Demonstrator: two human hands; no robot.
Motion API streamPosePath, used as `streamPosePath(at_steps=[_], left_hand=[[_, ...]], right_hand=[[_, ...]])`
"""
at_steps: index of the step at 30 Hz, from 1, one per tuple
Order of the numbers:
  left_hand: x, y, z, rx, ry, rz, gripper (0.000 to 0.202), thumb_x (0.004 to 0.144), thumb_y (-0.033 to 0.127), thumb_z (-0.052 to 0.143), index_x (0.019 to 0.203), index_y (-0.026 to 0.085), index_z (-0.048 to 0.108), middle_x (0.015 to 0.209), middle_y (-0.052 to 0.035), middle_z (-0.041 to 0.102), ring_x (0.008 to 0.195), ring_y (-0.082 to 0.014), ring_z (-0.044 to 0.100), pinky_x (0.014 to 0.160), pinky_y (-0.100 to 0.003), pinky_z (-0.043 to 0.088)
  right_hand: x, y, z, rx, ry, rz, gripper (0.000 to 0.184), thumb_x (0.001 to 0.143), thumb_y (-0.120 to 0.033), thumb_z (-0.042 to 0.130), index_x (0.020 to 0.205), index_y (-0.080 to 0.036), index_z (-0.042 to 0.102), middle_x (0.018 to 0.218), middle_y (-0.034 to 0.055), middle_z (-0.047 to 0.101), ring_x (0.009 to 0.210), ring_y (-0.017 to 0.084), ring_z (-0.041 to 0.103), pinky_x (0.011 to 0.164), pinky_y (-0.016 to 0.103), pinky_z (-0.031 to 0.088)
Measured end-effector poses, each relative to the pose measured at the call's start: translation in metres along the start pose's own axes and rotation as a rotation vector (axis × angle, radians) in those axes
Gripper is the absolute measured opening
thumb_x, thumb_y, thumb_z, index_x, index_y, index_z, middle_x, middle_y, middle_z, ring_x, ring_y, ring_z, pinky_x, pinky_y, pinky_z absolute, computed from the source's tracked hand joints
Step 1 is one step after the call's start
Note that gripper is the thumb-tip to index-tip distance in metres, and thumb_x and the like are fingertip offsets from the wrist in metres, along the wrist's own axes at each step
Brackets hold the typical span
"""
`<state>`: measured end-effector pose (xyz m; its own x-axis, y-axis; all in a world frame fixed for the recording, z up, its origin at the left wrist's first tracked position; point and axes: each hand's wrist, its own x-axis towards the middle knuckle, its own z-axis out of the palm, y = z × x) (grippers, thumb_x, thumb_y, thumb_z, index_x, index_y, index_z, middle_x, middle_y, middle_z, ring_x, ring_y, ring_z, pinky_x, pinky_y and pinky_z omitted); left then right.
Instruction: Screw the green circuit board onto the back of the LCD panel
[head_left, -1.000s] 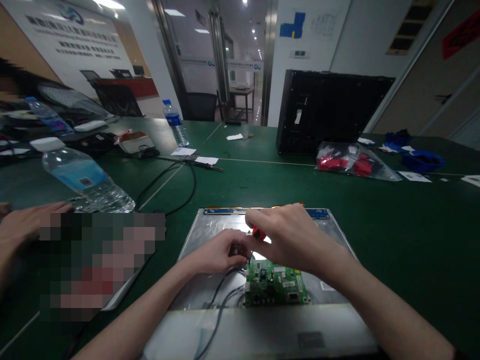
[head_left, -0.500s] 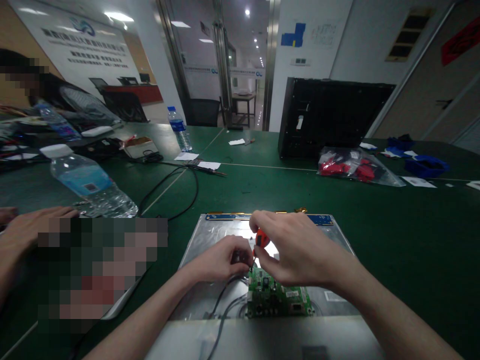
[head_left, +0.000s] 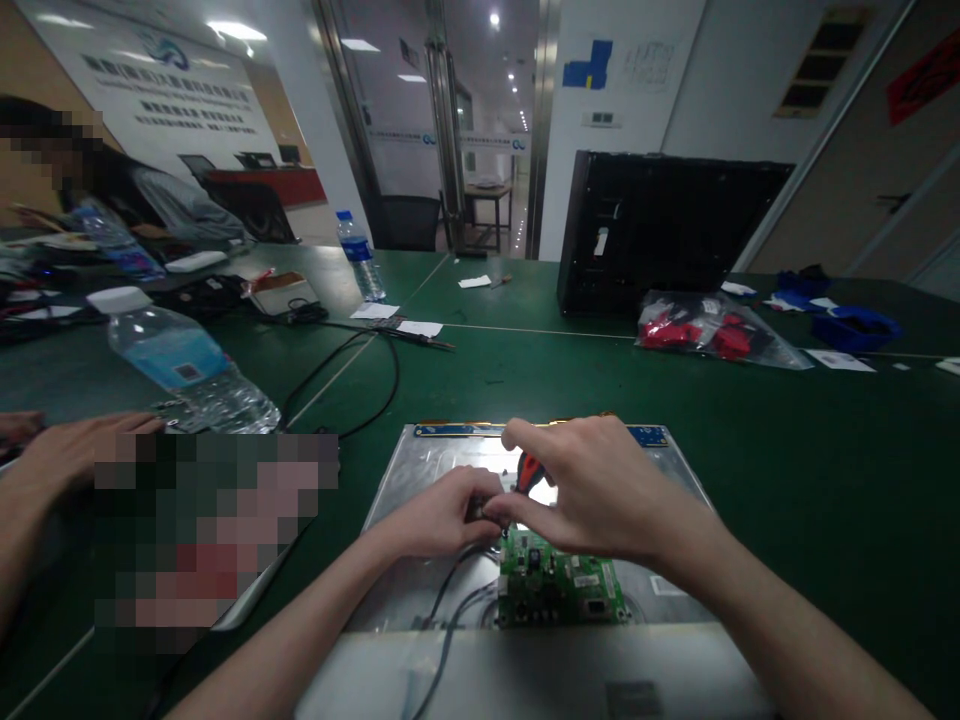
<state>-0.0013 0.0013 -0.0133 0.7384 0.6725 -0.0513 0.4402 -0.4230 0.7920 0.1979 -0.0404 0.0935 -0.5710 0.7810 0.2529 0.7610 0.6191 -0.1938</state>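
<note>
A silver metal panel (head_left: 420, 470) lies flat on the green table in front of me, with a small green circuit board (head_left: 559, 590) on it. My right hand (head_left: 592, 490) is closed round a short red-handled screwdriver (head_left: 529, 470), its tip pointing down at the board's far left corner. My left hand (head_left: 442, 515) pinches something small and dark at that same corner, just beside the screwdriver tip. Dark cables (head_left: 442, 610) run from under my left hand toward me across the panel.
Another person's hand (head_left: 71, 450) rests flat at the left by a lying water bottle (head_left: 184, 365). A black monitor back (head_left: 667, 225) stands behind, beside a bag of red parts (head_left: 712, 330). A black cable (head_left: 360, 385) loops across the table.
My right hand has turned slightly on the screwdriver and sunk a little toward the board. My left hand stays pinched at the board's corner. The view shifted slightly.
</note>
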Motion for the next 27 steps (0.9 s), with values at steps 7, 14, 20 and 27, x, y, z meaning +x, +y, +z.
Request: streamPosePath(at_steps=[7, 14, 20, 27], left_hand=[[0.0021, -0.0054, 0.0004, -0.011, -0.041, 0.001, 0.011, 0.073, 0.014, 0.059, 0.083, 0.014, 0.064, 0.073, -0.0002, 0.061, 0.065, -0.0148, 0.054, 0.061, -0.024, 0.042], [0.0008, -0.0026, -0.0002, -0.03, -0.03, 0.032, 0.011, 0.072, 0.013, 0.059, 0.082, 0.015, 0.063, 0.075, -0.0001, 0.062, 0.069, -0.0155, 0.056, 0.064, -0.024, 0.043], [0.0005, -0.0041, 0.0002, 0.014, -0.026, 0.021, 0.008, 0.071, 0.013, 0.061, 0.079, 0.014, 0.063, 0.072, 0.0006, 0.059, 0.069, -0.0158, 0.053, 0.064, -0.024, 0.042], [-0.0005, -0.0041, 0.0025, -0.001, -0.009, 0.012, 0.012, 0.073, 0.016, 0.061, 0.084, 0.014, 0.064, 0.079, -0.0022, 0.063, 0.074, -0.0176, 0.056, 0.067, -0.026, 0.044]], right_hand=[[-0.0011, -0.0009, -0.0003, 0.043, -0.012, -0.001, 0.015, 0.08, -0.029, 0.053, 0.091, -0.019, 0.052, 0.074, 0.0007, 0.064, 0.057, 0.011, 0.047, 0.051, 0.025, 0.021], [-0.0002, -0.0008, -0.0009, -0.019, -0.02, 0.049, 0.016, 0.086, -0.036, 0.051, 0.087, -0.02, 0.053, 0.07, 0.0007, 0.064, 0.055, 0.012, 0.048, 0.051, 0.026, 0.019], [-0.001, -0.0016, -0.0008, 0.064, -0.032, 0.003, 0.022, 0.082, -0.035, 0.055, 0.098, -0.019, 0.053, 0.08, 0.0025, 0.067, 0.065, 0.015, 0.055, 0.053, 0.026, 0.023], [-0.0007, -0.003, 0.0023, 0.071, -0.029, 0.004, 0.018, 0.08, -0.025, 0.054, 0.097, -0.018, 0.052, 0.079, 0.0018, 0.066, 0.062, 0.013, 0.054, 0.053, 0.026, 0.023]])
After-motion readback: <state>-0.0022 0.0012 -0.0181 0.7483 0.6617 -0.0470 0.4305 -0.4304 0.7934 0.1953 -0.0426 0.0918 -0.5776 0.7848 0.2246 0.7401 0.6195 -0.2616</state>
